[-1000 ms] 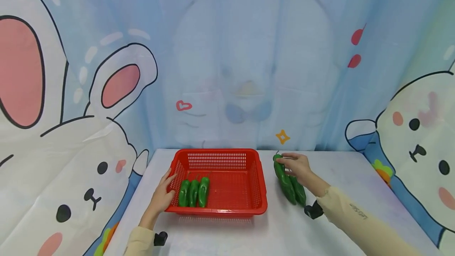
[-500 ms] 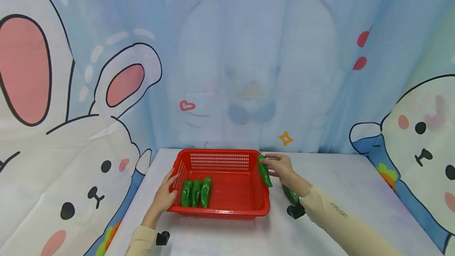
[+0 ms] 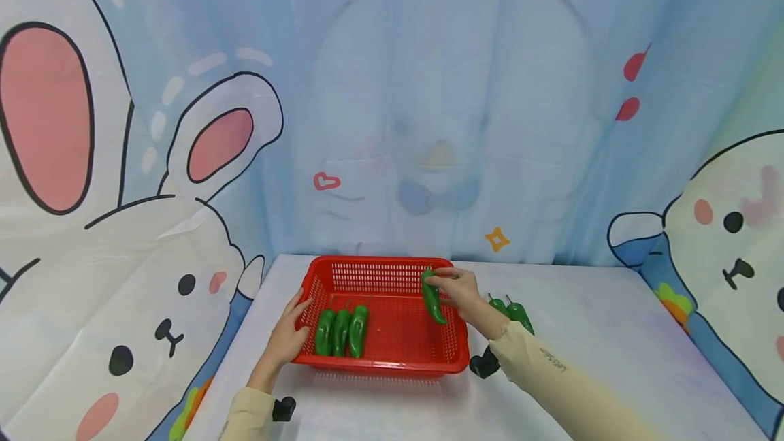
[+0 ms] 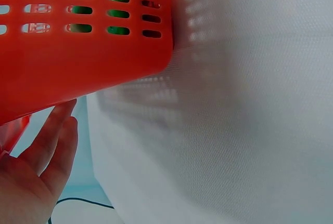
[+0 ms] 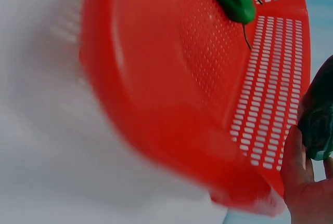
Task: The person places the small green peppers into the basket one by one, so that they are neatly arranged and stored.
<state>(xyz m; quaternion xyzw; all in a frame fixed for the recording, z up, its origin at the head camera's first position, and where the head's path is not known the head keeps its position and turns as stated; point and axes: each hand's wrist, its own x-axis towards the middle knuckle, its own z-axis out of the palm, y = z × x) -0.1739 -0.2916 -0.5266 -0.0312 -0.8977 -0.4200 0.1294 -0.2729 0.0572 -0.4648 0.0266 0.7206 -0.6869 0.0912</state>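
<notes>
My right hand (image 3: 462, 291) pinches a long green chili pepper (image 3: 432, 301) near its stem end and holds it above the right part of a red plastic basket (image 3: 392, 363). In the right wrist view the held pepper (image 5: 318, 125) shows dark at the right edge, beside the fingers. My left hand (image 3: 286, 335) rests against the basket's left rim, its fingers fairly straight. The left wrist view shows fingers (image 4: 63, 148) stretched along the basket's outside. Inside the basket, three green chili peppers (image 3: 341, 333) lie side by side at the left.
More green chili peppers (image 3: 519, 316) lie on the white table (image 3: 600, 332) right of the basket, partly hidden by the right arm. A cartoon-printed curtain (image 3: 380, 121) hangs behind the table. A dark cable (image 4: 86, 200) shows beyond the table edge.
My right hand has lifted one chili pepper off the table and carried it left, over the basket's right rim. My left hand stays at the basket's left side.
</notes>
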